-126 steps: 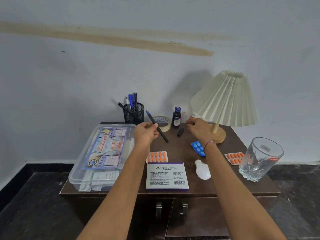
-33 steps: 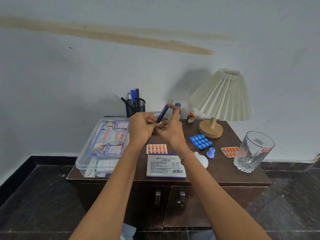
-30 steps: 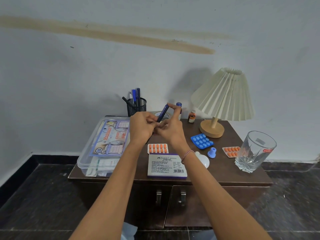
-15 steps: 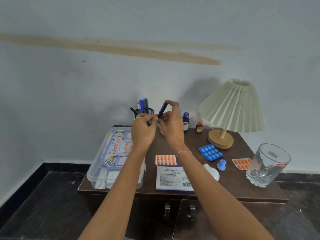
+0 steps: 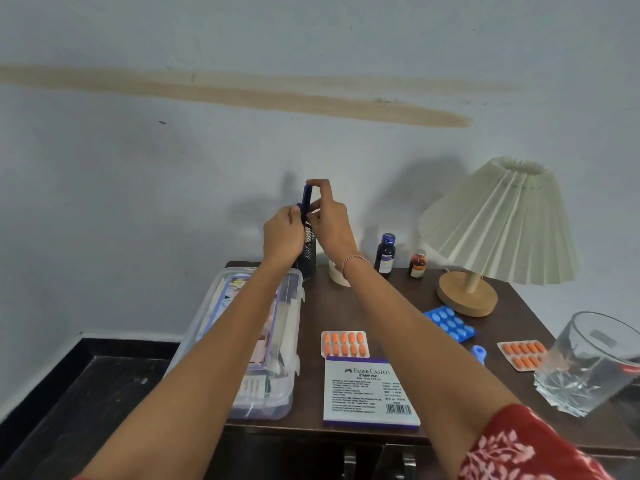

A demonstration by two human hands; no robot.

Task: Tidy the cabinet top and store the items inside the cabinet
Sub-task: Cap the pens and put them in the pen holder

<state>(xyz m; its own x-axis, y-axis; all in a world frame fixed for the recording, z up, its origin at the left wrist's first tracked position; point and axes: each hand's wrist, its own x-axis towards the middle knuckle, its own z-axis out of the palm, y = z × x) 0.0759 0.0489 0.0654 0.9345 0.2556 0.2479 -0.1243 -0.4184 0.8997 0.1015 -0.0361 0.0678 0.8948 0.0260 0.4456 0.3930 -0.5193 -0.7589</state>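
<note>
Both hands hold a dark blue pen (image 5: 307, 199) upright right over the black mesh pen holder (image 5: 309, 251) at the back of the brown cabinet top (image 5: 374, 306). My left hand (image 5: 283, 235) grips the pen's lower part. My right hand (image 5: 329, 220) pinches its upper end with a finger on the tip. The hands hide most of the holder and the pens in it.
A clear first-aid box (image 5: 263, 341) sits at the left. Two orange pill strips (image 5: 344, 344) (image 5: 523, 353), a stamp pad box (image 5: 369, 393), a blue pill strip (image 5: 450, 323), a blue cap (image 5: 479, 353), two small bottles (image 5: 385, 254) (image 5: 417, 264), a tape roll (image 5: 337, 273), a lamp (image 5: 498, 230) and a glass (image 5: 588, 362) are spread around.
The pen's cap went on, then both hands carried the pen back and up to above the pen holder, turning it upright. The camera tilted up and moved closer.
</note>
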